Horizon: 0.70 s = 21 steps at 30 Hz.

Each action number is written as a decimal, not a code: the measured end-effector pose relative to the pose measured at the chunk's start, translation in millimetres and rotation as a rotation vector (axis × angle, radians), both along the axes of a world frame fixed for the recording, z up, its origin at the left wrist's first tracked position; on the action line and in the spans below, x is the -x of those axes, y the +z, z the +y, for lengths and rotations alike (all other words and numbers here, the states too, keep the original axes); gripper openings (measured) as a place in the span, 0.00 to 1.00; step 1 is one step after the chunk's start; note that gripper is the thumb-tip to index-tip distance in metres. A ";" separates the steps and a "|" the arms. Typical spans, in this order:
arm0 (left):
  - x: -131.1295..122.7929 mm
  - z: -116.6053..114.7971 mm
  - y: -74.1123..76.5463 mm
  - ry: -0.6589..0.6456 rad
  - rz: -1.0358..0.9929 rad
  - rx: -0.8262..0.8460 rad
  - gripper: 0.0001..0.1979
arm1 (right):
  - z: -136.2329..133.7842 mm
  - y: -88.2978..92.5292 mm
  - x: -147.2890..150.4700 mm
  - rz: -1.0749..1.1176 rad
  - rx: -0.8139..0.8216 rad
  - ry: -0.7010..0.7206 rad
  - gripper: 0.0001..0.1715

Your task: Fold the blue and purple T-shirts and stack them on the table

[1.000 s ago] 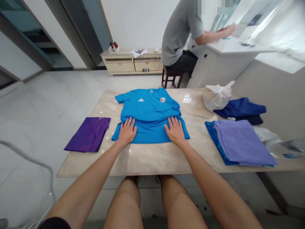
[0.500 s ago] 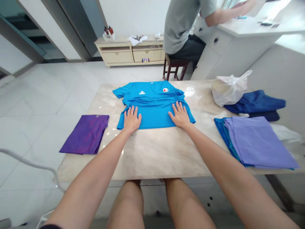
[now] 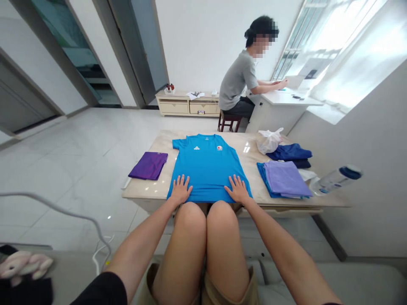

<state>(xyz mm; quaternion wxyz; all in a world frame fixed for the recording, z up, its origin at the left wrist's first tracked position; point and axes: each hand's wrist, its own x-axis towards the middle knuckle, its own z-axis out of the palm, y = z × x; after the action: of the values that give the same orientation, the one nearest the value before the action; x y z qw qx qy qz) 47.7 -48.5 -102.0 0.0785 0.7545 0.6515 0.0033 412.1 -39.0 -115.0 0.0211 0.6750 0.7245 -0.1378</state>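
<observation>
A blue short-sleeved T-shirt (image 3: 208, 167) lies spread on the marble-look table (image 3: 159, 190), collar at the far side and hem along the near edge. A white logo and a small round badge mark its chest; the right-hand sleeve is not visible. Flat on the shirt's lower left corner rests my left hand (image 3: 181, 189), fingers spread. My right hand (image 3: 237, 189) lies the same way on the lower right part, palm down. To the left sits a folded purple garment (image 3: 149, 165). On the right is a stack topped by a folded lavender garment (image 3: 286, 178).
Behind the stack are dark blue folded clothes (image 3: 291, 152) and a white plastic bag (image 3: 269, 140). A clear bottle (image 3: 333, 180) stands at the table's right. Beyond, a person (image 3: 237, 82) sits on a stool at a white desk (image 3: 286, 99). A grey hose (image 3: 63, 209) curves at left.
Both hands have drawn the shirt's lower part toward me, so its bunched middle is now flatter and the hem reaches the near edge. The head view has tilted up and shows more room.
</observation>
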 end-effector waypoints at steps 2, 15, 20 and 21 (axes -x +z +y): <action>2.4 -12.8 6.1 -0.012 0.007 0.015 0.38 | -15.4 13.5 -0.6 -0.041 0.062 0.003 0.50; 7.1 48.2 -28.0 0.001 -0.085 -0.256 0.34 | 31.9 -20.4 32.0 0.001 -0.322 -0.062 0.42; 10.0 100.8 -37.3 -0.014 -0.109 -0.293 0.33 | 81.3 -29.4 27.6 0.003 -0.337 -0.057 0.42; 9.7 107.4 -37.2 -0.012 -0.114 -0.295 0.33 | 87.9 -29.0 27.6 0.002 -0.338 -0.059 0.42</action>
<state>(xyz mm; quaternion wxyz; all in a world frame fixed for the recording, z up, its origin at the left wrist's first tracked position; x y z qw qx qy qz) 38.0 59.0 -139.2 0.0037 0.7605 0.6338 0.1411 384.5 48.9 -144.0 -0.0973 0.6897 0.7173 -0.0152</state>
